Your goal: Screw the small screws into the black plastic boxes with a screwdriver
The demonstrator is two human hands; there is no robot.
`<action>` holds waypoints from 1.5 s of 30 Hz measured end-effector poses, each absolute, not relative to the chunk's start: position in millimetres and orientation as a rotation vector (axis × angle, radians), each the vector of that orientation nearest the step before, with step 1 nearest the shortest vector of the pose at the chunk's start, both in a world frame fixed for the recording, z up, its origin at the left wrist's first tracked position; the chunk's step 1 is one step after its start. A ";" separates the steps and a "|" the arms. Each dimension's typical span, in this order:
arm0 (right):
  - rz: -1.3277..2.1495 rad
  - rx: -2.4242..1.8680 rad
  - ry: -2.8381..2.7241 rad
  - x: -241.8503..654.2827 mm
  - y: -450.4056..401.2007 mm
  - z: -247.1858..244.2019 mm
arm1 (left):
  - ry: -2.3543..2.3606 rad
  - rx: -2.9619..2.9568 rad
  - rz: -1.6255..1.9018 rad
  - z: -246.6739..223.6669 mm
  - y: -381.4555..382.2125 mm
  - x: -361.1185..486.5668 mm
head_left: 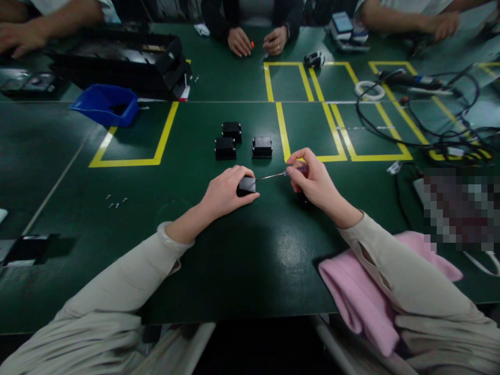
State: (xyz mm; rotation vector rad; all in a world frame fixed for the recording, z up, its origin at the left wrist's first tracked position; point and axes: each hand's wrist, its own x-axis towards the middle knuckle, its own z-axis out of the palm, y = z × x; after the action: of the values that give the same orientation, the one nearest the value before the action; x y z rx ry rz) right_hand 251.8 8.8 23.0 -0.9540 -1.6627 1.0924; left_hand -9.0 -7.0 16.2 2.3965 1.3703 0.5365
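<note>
My left hand (228,190) is closed around a small black box (247,186), its thumb along the near side and fingers over the far side. In my right hand (312,179) is a screwdriver (273,176), gripped by its dark handle. The thin metal shaft points left, and its tip meets the right end of the box. Beyond my hands stand three similar black boxes (262,147) with shiny screws at their sides. Part of a dark object (303,198) shows under my right hand; its shape is mostly hidden.
Several small screws (116,204) lie at left. A blue bin (107,105) and black trays (121,62) stand behind them. Cables (414,140) and a white tape roll (369,90) are at right, a pink cloth (363,291) at the near edge. Co-workers' hands (255,41) rest across the table.
</note>
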 end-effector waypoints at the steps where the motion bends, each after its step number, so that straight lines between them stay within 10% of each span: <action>1: 1.088 -0.953 -1.662 251.4 8.7 22.9 | 1.369 2.396 0.535 16.4 -7.0 -9.0; 45: 1.150 -1.036 -1.586 248.2 3.5 28.2 | 1.335 2.413 0.529 16.1 -9.0 -8.3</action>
State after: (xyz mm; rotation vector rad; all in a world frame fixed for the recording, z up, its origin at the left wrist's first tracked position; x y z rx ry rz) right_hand 248.2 3.5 28.2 -1.0360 -1.5856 1.1499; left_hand -8.3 -9.0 16.1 2.4133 1.3348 0.5289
